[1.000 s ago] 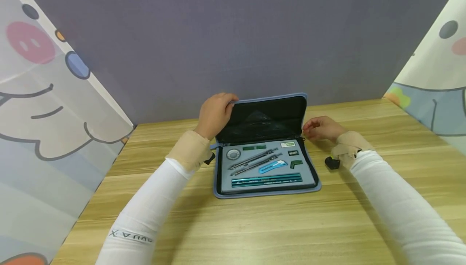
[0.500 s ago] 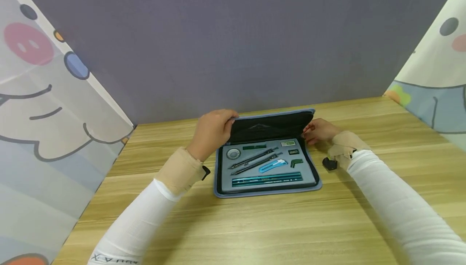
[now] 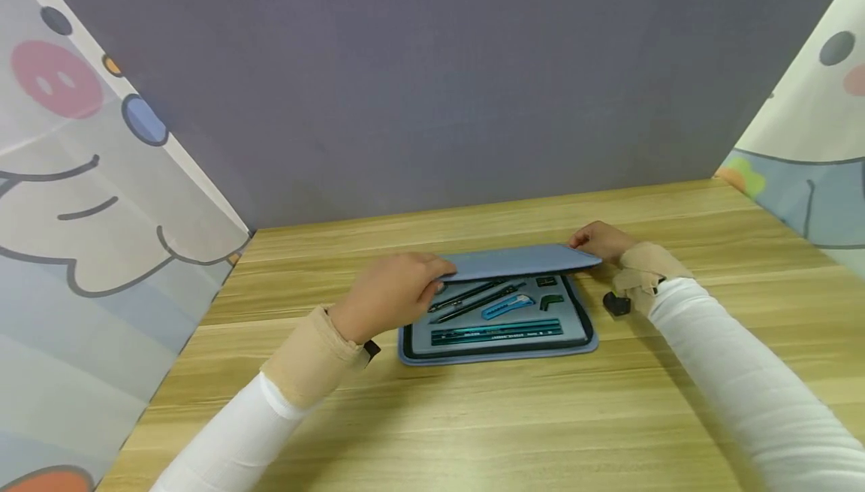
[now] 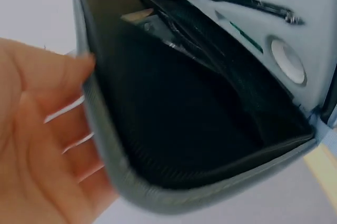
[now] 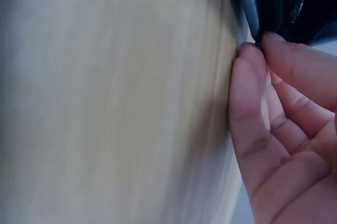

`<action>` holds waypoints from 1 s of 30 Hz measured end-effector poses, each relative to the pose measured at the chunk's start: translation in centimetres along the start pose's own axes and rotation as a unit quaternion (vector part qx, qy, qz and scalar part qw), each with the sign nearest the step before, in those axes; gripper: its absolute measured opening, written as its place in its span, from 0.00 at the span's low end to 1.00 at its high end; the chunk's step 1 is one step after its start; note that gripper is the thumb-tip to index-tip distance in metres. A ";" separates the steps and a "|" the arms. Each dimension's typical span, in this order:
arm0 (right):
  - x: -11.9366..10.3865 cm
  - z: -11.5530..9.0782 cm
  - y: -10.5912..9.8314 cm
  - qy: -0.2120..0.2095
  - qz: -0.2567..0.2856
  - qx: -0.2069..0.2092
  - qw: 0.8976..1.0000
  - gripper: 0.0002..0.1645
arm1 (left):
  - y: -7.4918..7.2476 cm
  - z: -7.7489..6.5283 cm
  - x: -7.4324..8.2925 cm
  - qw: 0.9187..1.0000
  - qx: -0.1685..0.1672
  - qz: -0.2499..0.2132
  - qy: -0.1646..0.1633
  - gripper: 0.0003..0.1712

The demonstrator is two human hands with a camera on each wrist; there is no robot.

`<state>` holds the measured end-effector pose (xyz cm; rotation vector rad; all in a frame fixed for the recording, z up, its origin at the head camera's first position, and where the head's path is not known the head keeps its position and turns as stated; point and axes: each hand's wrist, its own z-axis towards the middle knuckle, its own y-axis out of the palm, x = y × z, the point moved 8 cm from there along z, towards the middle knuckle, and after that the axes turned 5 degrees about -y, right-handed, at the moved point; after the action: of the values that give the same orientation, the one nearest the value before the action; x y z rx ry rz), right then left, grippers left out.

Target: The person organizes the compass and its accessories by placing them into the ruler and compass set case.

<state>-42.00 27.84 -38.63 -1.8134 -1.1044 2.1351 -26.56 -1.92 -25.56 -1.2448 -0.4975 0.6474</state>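
A blue zippered drawing-set case lies on the table, its lid (image 3: pixel 520 261) tilted low over the tray. My left hand (image 3: pixel 388 293) holds the lid's front left edge, thumb on the black lining (image 4: pixel 168 108) in the left wrist view. At the back right corner my right hand (image 3: pixel 603 240) pinches the end of the zipper (image 5: pixel 254 13) between thumb and forefinger. In the grey tray lie dark green pencils (image 3: pixel 496 332), a blue utility knife (image 3: pixel 508 306), two metal compasses (image 3: pixel 473 304), a small green angled piece (image 3: pixel 550 301) and a round whitish disc (image 4: pixel 288 60). The lid hides the tray's back part.
The case rests on a wood-grain table (image 3: pixel 513 432). Behind stands a grey panel (image 3: pixel 432 86), and cartoon-printed sheets (image 3: pixel 101 199) flank both sides. A small black wrist-camera piece (image 3: pixel 616 303) shows by the right wrist.
My left hand has brought the lid from near upright forward and down over the tray. My right hand has stayed at the back right corner.
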 end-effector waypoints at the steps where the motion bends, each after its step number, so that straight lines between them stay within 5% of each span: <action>1: -1.1 -0.5 0.1 0.025 -0.039 0.000 0.999 0.11 | 0.5 -0.3 0.2 1.000 -0.023 -0.008 0.007 0.16; 6: -4.5 -1.9 1.2 0.059 -0.029 -0.013 0.998 0.10 | 2.6 -1.7 0.8 0.993 -0.099 -0.056 0.037 0.18; 13: -4.6 -2.0 1.5 0.036 -0.003 -0.017 0.999 0.09 | 4.7 -2.3 0.6 0.991 -0.098 -0.077 0.057 0.15; 19: -4.7 -1.8 1.4 0.036 -0.010 -0.001 0.999 0.08 | 6.1 -1.0 -0.4 0.992 -0.096 -0.066 0.057 0.20; 30: -6.2 -1.0 1.3 -0.016 -0.158 0.000 0.987 0.07 | 7.9 0.7 -1.7 0.981 -0.176 -0.079 0.035 0.30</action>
<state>-38.93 24.04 -34.47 -1.4896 -1.2979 1.9820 -29.70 -1.15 -33.00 -1.5376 -0.6647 0.3895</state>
